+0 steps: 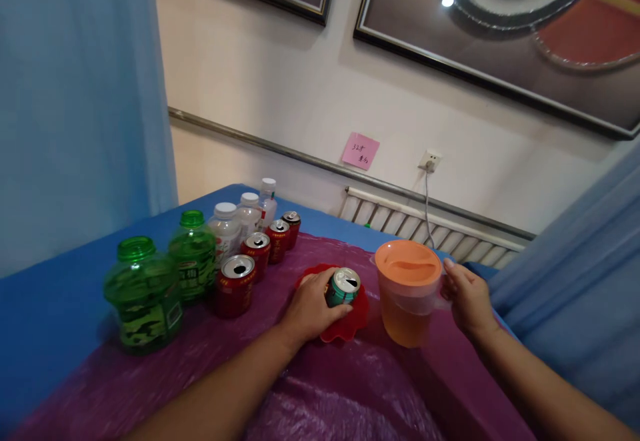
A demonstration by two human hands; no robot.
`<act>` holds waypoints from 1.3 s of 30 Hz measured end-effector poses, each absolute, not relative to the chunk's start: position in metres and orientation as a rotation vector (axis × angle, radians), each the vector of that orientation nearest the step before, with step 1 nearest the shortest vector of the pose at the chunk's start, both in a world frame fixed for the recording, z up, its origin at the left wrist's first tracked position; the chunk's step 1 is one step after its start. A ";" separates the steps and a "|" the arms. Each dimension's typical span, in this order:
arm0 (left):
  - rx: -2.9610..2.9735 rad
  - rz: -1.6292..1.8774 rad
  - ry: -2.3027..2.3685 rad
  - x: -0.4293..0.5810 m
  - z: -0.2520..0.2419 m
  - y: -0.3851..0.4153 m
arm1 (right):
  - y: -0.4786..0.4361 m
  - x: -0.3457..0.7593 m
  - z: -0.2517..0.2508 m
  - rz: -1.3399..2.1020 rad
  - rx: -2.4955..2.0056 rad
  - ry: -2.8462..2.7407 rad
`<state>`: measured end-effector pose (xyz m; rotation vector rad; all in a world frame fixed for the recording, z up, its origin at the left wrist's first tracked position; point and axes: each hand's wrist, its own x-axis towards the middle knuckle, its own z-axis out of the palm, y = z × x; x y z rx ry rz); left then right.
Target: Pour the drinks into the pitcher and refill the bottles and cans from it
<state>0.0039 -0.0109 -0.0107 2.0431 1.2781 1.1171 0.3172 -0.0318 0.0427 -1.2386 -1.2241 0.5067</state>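
My left hand (311, 307) is wrapped round a green can (345, 286) whose top opening faces up. Beneath the can lies a red scalloped dish (353, 324). My right hand (465, 294) grips the handle of a clear pitcher (406, 301), which has an orange lid (409, 263) and amber liquid inside. The pitcher stands just right of the dish; whether its base touches the table I cannot tell. Left of my left hand, several opened red cans (235, 287) form a row.
Two green bottles without caps (143, 301) and several clear white-capped bottles (225, 231) stand behind the cans. Purple plastic sheeting (330, 394) covers part of the blue table (55, 301). Blue curtains (85, 94) hang at both sides; a radiator (390, 217) lines the wall.
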 end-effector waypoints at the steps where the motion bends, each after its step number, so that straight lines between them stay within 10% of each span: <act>1: 2.024 1.116 1.293 0.004 -0.012 -0.010 | -0.031 0.317 0.037 0.537 -1.218 -1.159; 26: 2.082 1.057 1.328 0.006 0.000 -0.007 | -0.054 0.336 -0.003 0.618 -1.179 -0.821; 32: 2.061 1.086 1.318 0.007 -0.002 -0.006 | -0.078 0.331 0.002 -0.009 -1.152 -0.774; 39: 2.006 1.204 1.344 0.006 -0.007 -0.005 | -0.118 0.254 -0.007 0.043 -1.055 -1.501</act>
